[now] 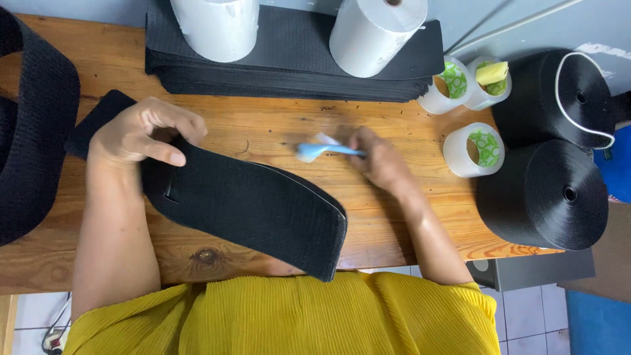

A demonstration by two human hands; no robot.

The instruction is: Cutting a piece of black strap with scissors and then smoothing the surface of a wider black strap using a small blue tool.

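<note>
My left hand (141, 133) grips the far end of a long black ribbed fabric strip (256, 210) that lies across the wooden table (263, 125) and curves toward my body. My right hand (381, 161), blurred with motion, holds a small light-blue brush (322, 151) with white bristles just above the table, right of the strip and apart from it.
A stack of black fabric pieces (289, 72) lies at the back with two white rolls (374, 33) on it. Three clear tape rolls (474, 150) and two big black spools (545, 194) stand at the right. A wide black band (33, 131) lies at the left edge.
</note>
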